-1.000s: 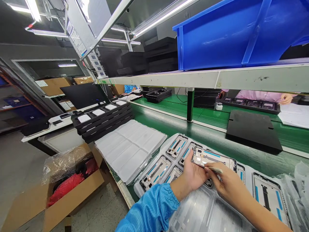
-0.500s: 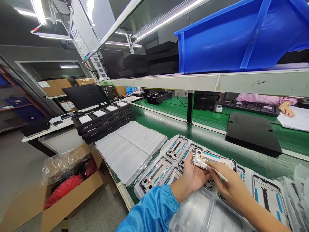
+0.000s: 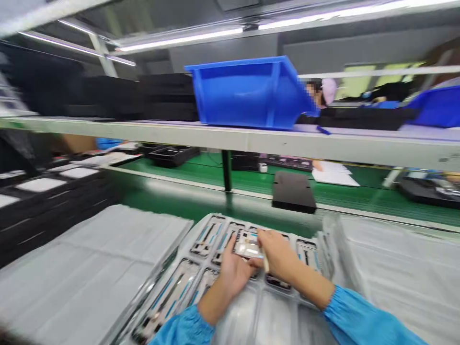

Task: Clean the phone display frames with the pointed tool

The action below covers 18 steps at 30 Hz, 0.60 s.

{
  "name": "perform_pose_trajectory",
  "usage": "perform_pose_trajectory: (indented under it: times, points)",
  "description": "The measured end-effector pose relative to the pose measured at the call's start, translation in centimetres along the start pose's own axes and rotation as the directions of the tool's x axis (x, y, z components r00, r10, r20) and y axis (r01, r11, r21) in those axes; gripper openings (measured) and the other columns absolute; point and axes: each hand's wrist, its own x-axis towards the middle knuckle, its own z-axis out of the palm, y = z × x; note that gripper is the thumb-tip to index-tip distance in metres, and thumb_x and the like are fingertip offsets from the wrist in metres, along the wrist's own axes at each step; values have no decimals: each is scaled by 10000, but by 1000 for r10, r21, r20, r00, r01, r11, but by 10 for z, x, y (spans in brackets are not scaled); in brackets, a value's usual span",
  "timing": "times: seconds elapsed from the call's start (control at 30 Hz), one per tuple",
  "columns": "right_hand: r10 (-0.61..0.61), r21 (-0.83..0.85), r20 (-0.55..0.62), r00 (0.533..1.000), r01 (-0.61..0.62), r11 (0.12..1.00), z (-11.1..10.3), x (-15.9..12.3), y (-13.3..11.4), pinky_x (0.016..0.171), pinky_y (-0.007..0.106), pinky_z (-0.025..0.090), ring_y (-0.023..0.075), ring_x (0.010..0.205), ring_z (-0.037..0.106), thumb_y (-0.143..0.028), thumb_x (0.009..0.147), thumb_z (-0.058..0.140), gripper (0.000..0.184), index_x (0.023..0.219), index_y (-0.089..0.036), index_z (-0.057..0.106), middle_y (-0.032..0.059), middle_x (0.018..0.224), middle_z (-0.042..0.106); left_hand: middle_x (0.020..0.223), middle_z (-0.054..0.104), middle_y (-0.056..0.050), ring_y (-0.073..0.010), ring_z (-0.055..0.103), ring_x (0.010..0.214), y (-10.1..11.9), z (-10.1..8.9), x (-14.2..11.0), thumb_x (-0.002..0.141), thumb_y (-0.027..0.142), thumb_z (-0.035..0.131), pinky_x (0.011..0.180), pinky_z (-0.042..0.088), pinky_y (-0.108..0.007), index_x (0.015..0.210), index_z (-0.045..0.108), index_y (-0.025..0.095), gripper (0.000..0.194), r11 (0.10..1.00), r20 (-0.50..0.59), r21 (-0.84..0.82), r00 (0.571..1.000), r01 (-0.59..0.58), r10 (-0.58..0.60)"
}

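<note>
My left hand (image 3: 233, 269) is closed around the left end of a phone frame (image 3: 247, 244), a pale metal plate with a dark edge, held tilted over a clear plastic tray (image 3: 241, 314). Against the right part of the same frame, my right hand (image 3: 278, 254) pinches a slim pale stick (image 3: 266, 262), whose tip is hidden by the fingers. In the tray's pockets lie several more phone frames (image 3: 207, 235) with blue strips and dark ribbons. The nearer pockets look hazy.
Stacked white-covered trays (image 3: 118, 239) stand left, and more pale sheets (image 3: 402, 263) right. A black foam block (image 3: 293, 190) lies on the green bench. Overhead, a shelf edge (image 3: 266, 143) carries a blue bin (image 3: 237, 96). Another person's hand (image 3: 318, 165) rests by papers across the bench.
My view has swung right, bringing the right-hand stack and more of the shelf into sight. Both hands still hold the phone frame and stick, close together.
</note>
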Motion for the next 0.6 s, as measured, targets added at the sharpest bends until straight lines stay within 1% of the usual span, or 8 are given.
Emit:
perform_pose_trajectory:
  times: [0.1,0.2,0.3,0.37,0.43,0.5,0.57,0.6]
  points:
    - [-15,-75,55,998,19,997,-6,2,-3,775,366,482,283,932,615,-420,730,800,428,966,-162,553,120,996,665,800,704,-108,-187,606,572,0,6,-1,985,370,380,467,437,-271,927,626,121,354,999,-36,46,999,5,-3]
    - [-22,-119,89,996,32,992,-15,2,-4,763,356,463,282,916,611,-464,705,811,481,973,-154,560,129,1025,669,836,715,-110,-211,654,624,-1,12,-5,986,298,362,478,503,-302,940,612,131,304,997,-64,77,998,-7,12]
    - [17,-125,87,996,-7,992,-39,-9,0,703,322,436,250,838,609,-501,660,829,505,935,-178,556,89,969,679,811,712,-123,-224,685,638,0,15,-10,994,320,338,507,568,-325,935,606,127,335,991,-119,133,993,0,16]
    - [87,-110,47,995,-81,991,-63,-27,9,668,294,409,230,823,601,-525,656,822,499,912,-201,543,53,928,674,729,688,-113,-203,680,590,1,17,-12,999,310,319,482,567,-279,881,592,130,348,986,-168,160,986,50,-23]
    - [194,-86,-18,981,-195,977,-93,-58,25,638,264,383,201,809,589,-544,669,806,483,885,-218,523,17,881,656,565,594,-38,-129,570,404,2,21,-14,991,247,331,349,453,-179,793,560,149,318,986,-177,138,982,95,-69]
    - [326,-61,-96,940,-332,941,-125,-103,46,621,237,366,160,767,572,-518,691,795,448,846,-223,497,-14,843,633,446,442,44,-71,386,259,1,26,-17,967,169,365,247,286,-145,710,508,178,295,989,-150,93,984,116,-101]
    - [472,-42,-196,859,-489,871,-158,-160,71,605,227,361,139,715,556,-481,720,766,410,804,-225,458,-30,811,615,397,333,78,-56,262,201,-1,31,-20,947,133,390,208,178,-162,648,448,204,313,990,-165,44,979,131,-122]
    - [551,-33,-256,794,-577,816,-174,-192,83,592,229,360,136,677,539,-482,744,730,392,786,-229,434,-33,777,605,387,325,80,-59,254,193,-2,32,-20,943,130,399,205,161,-167,636,436,211,319,989,-198,14,970,147,-141]
